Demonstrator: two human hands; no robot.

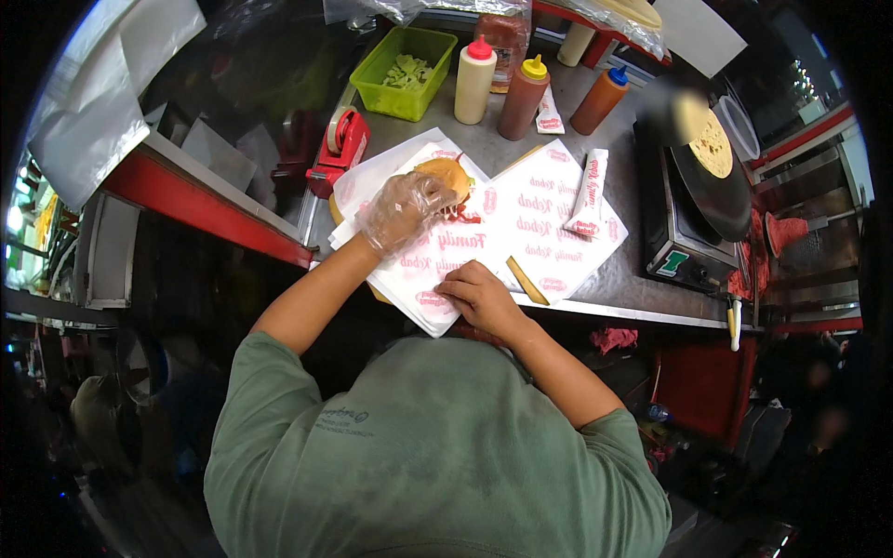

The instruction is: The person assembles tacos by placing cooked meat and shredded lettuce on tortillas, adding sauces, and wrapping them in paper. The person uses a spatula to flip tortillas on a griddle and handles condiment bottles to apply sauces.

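My left hand [402, 216], in a clear plastic glove, is closed around a burger [445, 174] with a round golden bun. Red sauce and some filling show at the bun's right side. Under it lies printed white wrapping paper [409, 270], in a stack of overlapping sheets. My right hand [481, 296] is bare, its fingers bent and closed on the near right edge of that paper. To the right, more printed paper [539, 200] lies on a wooden board [526, 281], with a long wrapped packet [588, 193] on top.
Behind the papers stand a green tub [391, 98] of chopped lettuce, a red-capped bottle [475, 84], a yellow-capped bottle [524, 100] and a blue-capped bottle [600, 100]. A red tape dispenser [339, 149] sits left. A round black griddle [712, 200] holding a flatbread [711, 149] stands right.
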